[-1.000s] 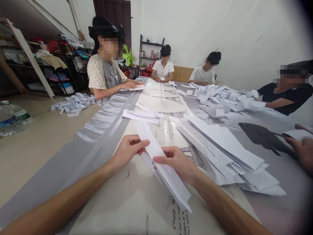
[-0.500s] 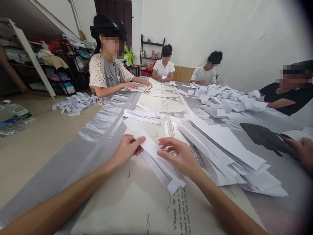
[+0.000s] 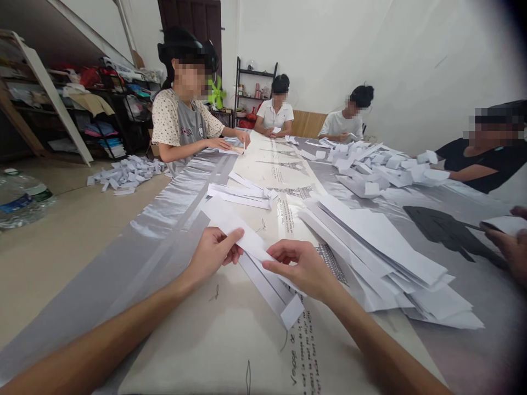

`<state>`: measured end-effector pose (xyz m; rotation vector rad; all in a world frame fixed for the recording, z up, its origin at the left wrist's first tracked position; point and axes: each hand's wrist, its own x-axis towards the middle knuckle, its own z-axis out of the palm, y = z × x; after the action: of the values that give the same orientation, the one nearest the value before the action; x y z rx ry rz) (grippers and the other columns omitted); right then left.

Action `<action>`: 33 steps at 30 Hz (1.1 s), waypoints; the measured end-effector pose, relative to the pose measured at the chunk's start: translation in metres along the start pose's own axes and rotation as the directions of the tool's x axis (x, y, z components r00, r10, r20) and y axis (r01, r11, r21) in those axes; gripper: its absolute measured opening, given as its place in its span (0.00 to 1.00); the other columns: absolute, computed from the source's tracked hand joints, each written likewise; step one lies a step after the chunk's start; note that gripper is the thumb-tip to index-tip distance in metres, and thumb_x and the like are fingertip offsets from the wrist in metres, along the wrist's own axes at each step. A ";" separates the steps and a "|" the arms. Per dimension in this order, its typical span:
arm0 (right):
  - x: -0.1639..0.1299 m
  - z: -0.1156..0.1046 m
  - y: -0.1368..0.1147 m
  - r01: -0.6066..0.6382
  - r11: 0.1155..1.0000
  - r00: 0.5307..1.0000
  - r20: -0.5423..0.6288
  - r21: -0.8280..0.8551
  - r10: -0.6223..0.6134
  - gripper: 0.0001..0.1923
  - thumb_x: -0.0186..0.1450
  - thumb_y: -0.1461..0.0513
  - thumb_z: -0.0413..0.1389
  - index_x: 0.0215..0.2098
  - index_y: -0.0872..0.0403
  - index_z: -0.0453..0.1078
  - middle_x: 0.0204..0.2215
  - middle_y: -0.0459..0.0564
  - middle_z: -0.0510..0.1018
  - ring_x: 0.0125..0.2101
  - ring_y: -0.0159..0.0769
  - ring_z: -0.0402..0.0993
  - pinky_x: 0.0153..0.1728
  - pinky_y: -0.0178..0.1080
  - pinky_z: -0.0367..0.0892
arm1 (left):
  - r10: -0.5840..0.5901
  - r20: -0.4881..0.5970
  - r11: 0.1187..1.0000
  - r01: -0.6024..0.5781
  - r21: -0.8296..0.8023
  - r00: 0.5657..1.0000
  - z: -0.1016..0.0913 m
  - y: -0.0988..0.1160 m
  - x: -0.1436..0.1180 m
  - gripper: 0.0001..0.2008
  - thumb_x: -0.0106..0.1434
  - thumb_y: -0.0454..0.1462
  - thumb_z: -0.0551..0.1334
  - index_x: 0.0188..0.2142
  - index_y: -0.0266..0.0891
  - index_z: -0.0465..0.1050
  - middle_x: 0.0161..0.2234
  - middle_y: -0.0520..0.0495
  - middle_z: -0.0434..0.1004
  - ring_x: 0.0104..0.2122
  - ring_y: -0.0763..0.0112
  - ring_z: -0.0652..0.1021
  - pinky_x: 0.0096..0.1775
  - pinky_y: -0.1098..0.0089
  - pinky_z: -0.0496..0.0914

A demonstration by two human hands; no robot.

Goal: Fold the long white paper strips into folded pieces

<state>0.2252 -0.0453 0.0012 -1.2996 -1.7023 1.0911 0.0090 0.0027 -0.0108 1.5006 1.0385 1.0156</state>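
Note:
A white paper strip (image 3: 230, 219) slants across the space between my hands. My left hand (image 3: 220, 249) pinches its left edge, thumb on top and fingers beneath. Lower down the strip, my right hand (image 3: 298, 266) closes on its right edge between thumb and fingers. Under it, on the printed table runner (image 3: 197, 340), lies another paper strip (image 3: 267, 293) with a folded-looking end toward me. Just beyond my hands rest several loose strips (image 3: 242, 195). Right of my right hand spreads a stack of long paper strips (image 3: 370, 236).
A heap of folded papers (image 3: 370, 164) covers the far right of the table. Co-workers sit around it, one at the left (image 3: 181, 120); another's hand (image 3: 510, 241) holds paper at the right edge. Paper pieces (image 3: 127, 173) and plastic bottles (image 3: 22, 195) are on the floor.
My right hand has closed its fingers onto the strip, where they were spread apart before. The strip's far end has shifted slightly left. My left hand keeps its pinch.

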 end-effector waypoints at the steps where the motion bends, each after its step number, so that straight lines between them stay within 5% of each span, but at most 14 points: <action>1: 0.000 -0.001 0.001 -0.011 1.000 1.000 -0.002 0.014 0.011 0.07 0.60 0.56 0.67 0.32 0.51 0.77 0.29 0.45 0.79 0.28 0.33 0.71 0.30 0.38 0.67 | -0.003 0.009 1.000 0.003 -0.006 1.000 0.000 0.001 0.000 0.25 0.66 0.49 0.61 0.19 0.35 0.71 0.14 0.50 0.69 0.14 0.78 0.64 0.19 0.73 0.57; 8: 0.000 -0.003 0.005 -0.074 0.986 0.996 0.049 0.147 0.068 0.09 0.57 0.57 0.69 0.33 0.52 0.79 0.30 0.47 0.81 0.28 0.34 0.74 0.31 0.39 0.68 | -0.045 0.048 0.996 0.049 -0.078 0.998 -0.001 0.004 0.001 0.24 0.63 0.49 0.65 0.19 0.34 0.73 0.15 0.49 0.71 0.15 0.77 0.66 0.19 0.74 0.58; 15: -0.001 -0.005 0.001 -0.076 0.990 0.996 0.045 0.121 0.071 0.08 0.56 0.57 0.69 0.30 0.52 0.78 0.26 0.45 0.79 0.26 0.31 0.71 0.29 0.37 0.66 | -0.067 0.245 0.997 0.075 -0.024 0.967 -0.008 0.009 0.001 0.16 0.58 0.44 0.71 0.22 0.35 0.76 0.20 0.48 0.76 0.17 0.78 0.69 0.22 0.75 0.64; 24: -0.001 -0.010 -0.001 -0.047 0.993 0.998 0.049 0.106 0.042 0.09 0.59 0.54 0.67 0.34 0.50 0.81 0.32 0.48 0.82 0.31 0.35 0.75 0.34 0.40 0.70 | -0.116 0.155 0.992 0.122 -0.032 0.981 -0.007 0.009 0.001 0.15 0.57 0.43 0.71 0.22 0.36 0.77 0.20 0.49 0.76 0.20 0.75 0.73 0.24 0.75 0.67; 33: -0.001 -0.010 -0.002 -0.051 0.989 0.998 0.035 0.136 0.047 0.10 0.57 0.55 0.69 0.33 0.51 0.80 0.31 0.48 0.81 0.30 0.35 0.75 0.33 0.40 0.70 | -0.104 0.179 0.993 0.112 -0.037 0.978 0.002 0.007 -0.001 0.15 0.56 0.44 0.72 0.22 0.36 0.77 0.20 0.48 0.77 0.20 0.74 0.73 0.24 0.75 0.68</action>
<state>0.2338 -0.0445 0.0064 -1.2491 -1.5958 1.2413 0.0111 0.0000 -0.0043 1.4516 0.9528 0.8093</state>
